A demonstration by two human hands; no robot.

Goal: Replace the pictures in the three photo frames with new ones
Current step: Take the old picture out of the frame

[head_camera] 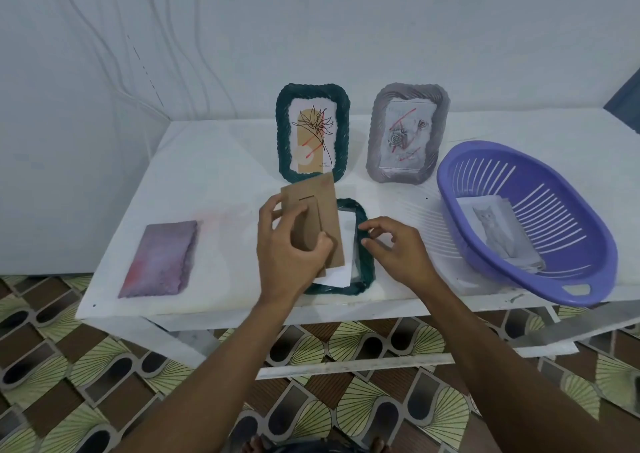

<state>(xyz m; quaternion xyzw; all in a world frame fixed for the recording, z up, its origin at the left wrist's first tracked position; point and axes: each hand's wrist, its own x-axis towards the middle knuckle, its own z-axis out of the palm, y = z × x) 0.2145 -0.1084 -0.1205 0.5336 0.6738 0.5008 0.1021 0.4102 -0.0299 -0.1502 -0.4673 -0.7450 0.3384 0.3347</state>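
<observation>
A dark green frame (363,244) lies face down near the table's front edge, with a white sheet (341,269) showing inside it. My left hand (291,255) holds the brown cardboard backing (315,210), lifted and tilted over that frame. My right hand (398,251) rests on the frame's right rim, fingers curled around it. Behind them, a second green frame (313,132) with a flower drawing stands upright. A grey frame (408,133) with a rose picture stands to its right. New pictures, a cat photo (498,234) on top, lie in the purple basket (588,237).
A purple-pink cloth (159,258) lies flat at the left of the white table (214,161). The basket overhangs the table's front right edge. A white wall rises close behind. Patterned floor tiles (104,366) show below the table.
</observation>
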